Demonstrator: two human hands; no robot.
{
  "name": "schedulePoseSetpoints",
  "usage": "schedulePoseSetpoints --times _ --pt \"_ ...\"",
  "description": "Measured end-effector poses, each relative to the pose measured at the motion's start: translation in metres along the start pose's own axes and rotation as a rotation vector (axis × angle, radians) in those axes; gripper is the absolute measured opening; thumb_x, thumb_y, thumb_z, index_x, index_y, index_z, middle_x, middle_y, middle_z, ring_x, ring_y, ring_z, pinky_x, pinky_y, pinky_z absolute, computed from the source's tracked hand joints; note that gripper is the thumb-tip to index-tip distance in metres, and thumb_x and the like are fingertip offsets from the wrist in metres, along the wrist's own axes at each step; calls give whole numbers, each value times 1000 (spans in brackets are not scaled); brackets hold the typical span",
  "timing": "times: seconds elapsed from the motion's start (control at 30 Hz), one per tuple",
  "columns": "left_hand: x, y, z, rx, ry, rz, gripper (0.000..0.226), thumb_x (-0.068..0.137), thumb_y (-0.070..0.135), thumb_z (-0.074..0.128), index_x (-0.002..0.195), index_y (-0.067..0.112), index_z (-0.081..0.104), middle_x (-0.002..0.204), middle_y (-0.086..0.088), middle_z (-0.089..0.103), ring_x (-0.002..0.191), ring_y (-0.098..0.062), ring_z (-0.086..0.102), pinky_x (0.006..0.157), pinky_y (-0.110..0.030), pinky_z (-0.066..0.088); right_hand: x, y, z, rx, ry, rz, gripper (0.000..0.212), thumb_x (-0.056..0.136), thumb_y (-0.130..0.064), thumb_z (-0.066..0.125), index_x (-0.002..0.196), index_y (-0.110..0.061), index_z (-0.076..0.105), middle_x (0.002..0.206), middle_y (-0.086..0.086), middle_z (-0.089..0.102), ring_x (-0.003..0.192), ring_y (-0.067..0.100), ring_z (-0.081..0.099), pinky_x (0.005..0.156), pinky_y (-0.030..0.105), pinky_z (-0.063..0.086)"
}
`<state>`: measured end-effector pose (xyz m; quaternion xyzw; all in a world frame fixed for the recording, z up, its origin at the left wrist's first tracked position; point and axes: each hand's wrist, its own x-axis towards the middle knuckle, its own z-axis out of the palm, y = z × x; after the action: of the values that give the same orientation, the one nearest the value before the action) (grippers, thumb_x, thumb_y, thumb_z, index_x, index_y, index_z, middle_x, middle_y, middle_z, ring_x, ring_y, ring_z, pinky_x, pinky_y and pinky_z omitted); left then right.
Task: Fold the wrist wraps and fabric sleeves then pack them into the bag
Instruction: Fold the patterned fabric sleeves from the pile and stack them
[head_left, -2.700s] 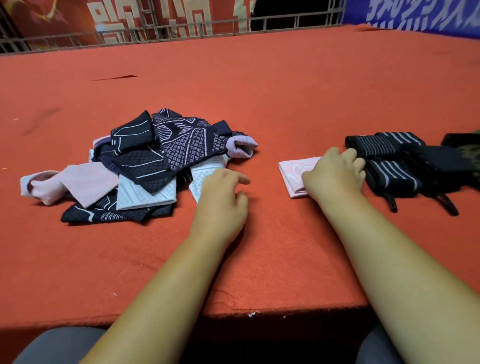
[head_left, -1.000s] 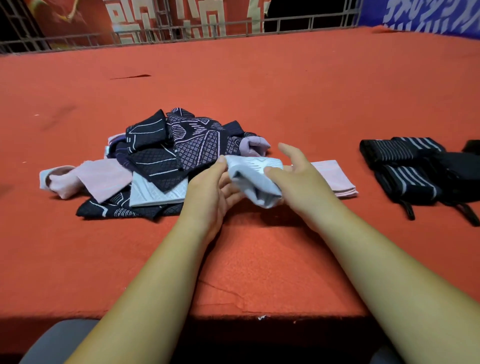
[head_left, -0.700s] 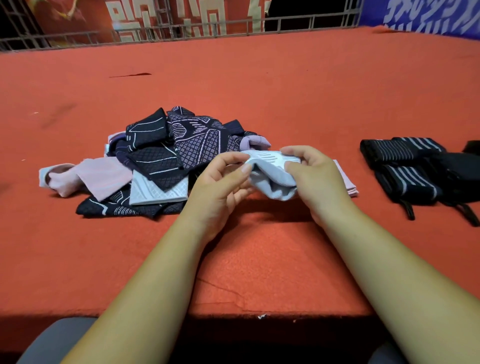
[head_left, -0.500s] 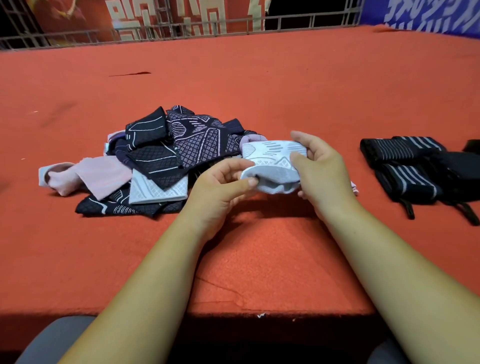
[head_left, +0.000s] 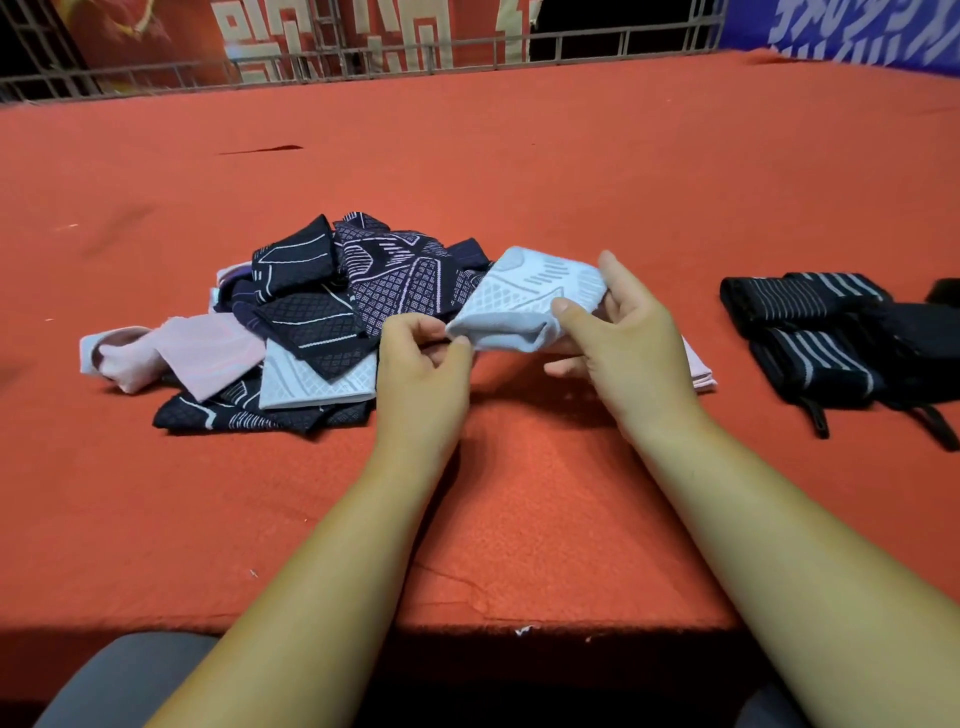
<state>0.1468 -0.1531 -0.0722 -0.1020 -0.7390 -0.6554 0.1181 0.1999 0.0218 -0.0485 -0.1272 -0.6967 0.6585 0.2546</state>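
Note:
A pale blue patterned fabric sleeve (head_left: 524, 301) is held just above the red table. My left hand (head_left: 423, 364) pinches its near left edge between thumb and fingers. My right hand (head_left: 618, 343) grips its right end, thumb on top. To the left lies a loose pile of sleeves (head_left: 311, 322), dark navy patterned, pink and pale blue. A folded pink sleeve (head_left: 698, 366) lies flat under and behind my right hand, mostly hidden. Black wrist wraps with grey stripes (head_left: 810, 332) sit folded at the right. No bag is in view.
The red felt table (head_left: 467, 156) stretches far back to a metal railing (head_left: 363, 52). Its front edge (head_left: 519, 626) runs close to my lap. A dark item (head_left: 945, 291) shows at the right frame edge beyond the wraps.
My left hand took a pale blue sleeve from the pile. Both hands lifted it and now spread it out wider between them. My right hand left the folded pink sleeve.

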Motion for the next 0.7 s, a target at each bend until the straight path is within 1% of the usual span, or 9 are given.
schedulePoseSetpoints --times 0.07,0.17,0.23,0.3,0.4,0.47,0.53,0.6,0.7 --pt "-4 1 0 120 39 179 31 91 11 72 114 18 52 119 -9 58 97 -11 68 91 -32 56 -1 0 1 -5 17 -9 90 98 -15 73 171 -24 21 144 -8 65 110 25 78 68 36 66" --pt "-13 8 4 222 -86 441 24 91 14 79 106 16 60 107 -2 59 95 -14 62 87 -25 51 -1 6 1 -88 54 -50 91 85 -37 77 164 -42 32 138 -24 64 119 18 74 89 50 65" --pt "-19 11 9 204 -204 429 25 90 21 84 104 16 63 102 2 64 96 -13 64 87 -29 54 -3 11 3 -164 6 -78 86 83 -40 73 160 -48 33 127 -20 71 116 16 74 94 54 63" --pt "-19 9 12 163 -214 357 34 86 24 88 106 16 62 103 2 66 96 -15 67 89 -37 57 -6 7 8 -188 -48 -85 88 90 -27 72 165 -43 29 126 -11 72 112 15 75 89 52 65" --pt "-16 7 8 156 -177 314 41 83 20 92 108 16 60 102 2 67 92 -12 69 87 -35 59 -7 6 11 -102 -141 -44 92 98 -5 69 171 -27 17 127 -28 70 117 6 70 88 44 65" --pt "-15 7 5 185 -178 322 45 82 20 92 113 21 59 100 3 68 90 -10 69 83 -27 58 -7 5 12 -134 -159 -56 98 93 -13 72 172 -23 14 141 -28 65 134 2 62 107 53 57" --pt "-15 8 4 261 -166 378 42 84 21 89 115 23 62 99 2 65 89 -7 66 78 -19 54 -7 7 12 -147 -183 -78 101 88 -21 72 171 -20 16 147 -23 63 138 -3 57 121 50 45" --pt "-18 9 5 326 -151 453 34 85 18 86 111 21 65 97 1 60 86 -6 63 75 -14 48 -7 7 12 -165 -189 -88 99 88 -20 70 171 -23 17 142 -22 67 137 -3 58 123 49 42" --pt "-20 10 7 378 -136 508 23 86 13 81 101 20 64 94 0 57 84 -14 61 75 -21 47 -8 8 11 -147 -188 -94 99 88 -14 69 170 -31 17 136 -20 72 133 4 64 119 54 45"
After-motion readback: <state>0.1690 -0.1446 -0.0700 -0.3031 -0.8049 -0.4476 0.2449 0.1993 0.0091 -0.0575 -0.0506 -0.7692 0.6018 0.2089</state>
